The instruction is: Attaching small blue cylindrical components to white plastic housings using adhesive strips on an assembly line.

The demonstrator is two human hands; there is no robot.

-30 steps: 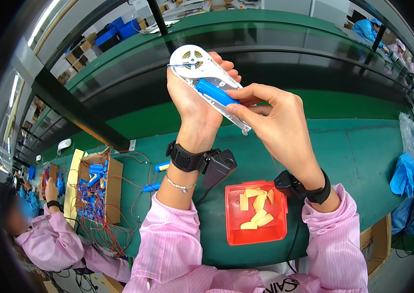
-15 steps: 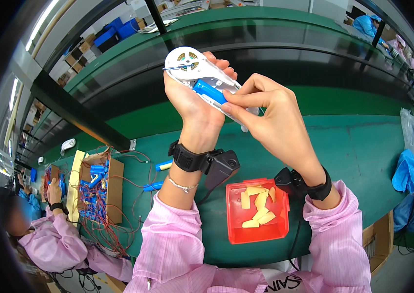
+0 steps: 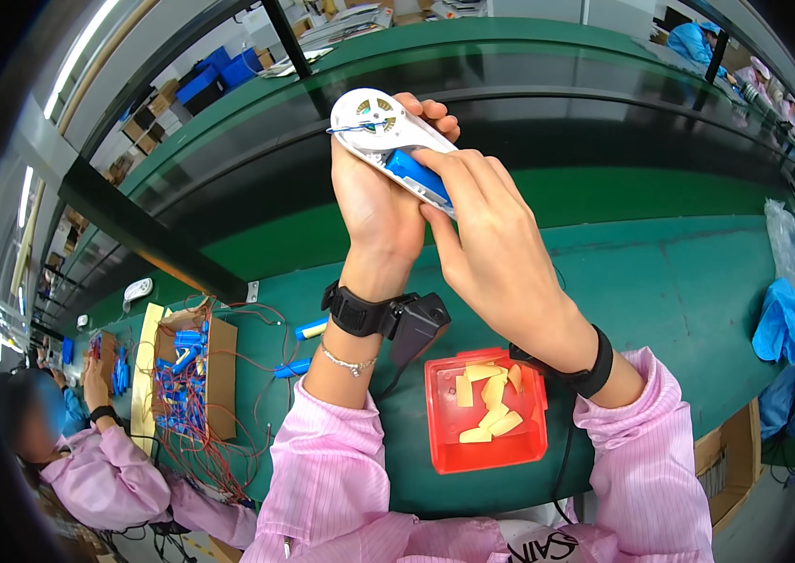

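My left hand (image 3: 374,206) is raised above the bench, palm up, closed around a white plastic housing (image 3: 407,134). The housing has a round end with a slotted disc and a short blue wire, and it narrows toward my right hand. In its hollow lies a blue cylindrical battery (image 3: 407,167), partly covered by fingers. My right hand (image 3: 501,253) is closed over the narrow end, its fingers on the battery and the thumb at the housing's near edge. The right fingertips are partly hidden.
On the green bench (image 3: 651,281) stands a red tray (image 3: 440,441) with several yellow pads (image 3: 493,415). Left of it are loose blue batteries (image 3: 292,368) and a cardboard box (image 3: 222,375) of wired batteries. A co-worker in a pink sleeve (image 3: 121,483) sits at left; a dark conveyor (image 3: 585,122) runs behind.
My right hand has shifted up and left, from pinching the battery's end to lying over it and the housing. The battery sits further along the hollow, and the housing has shifted slightly right.
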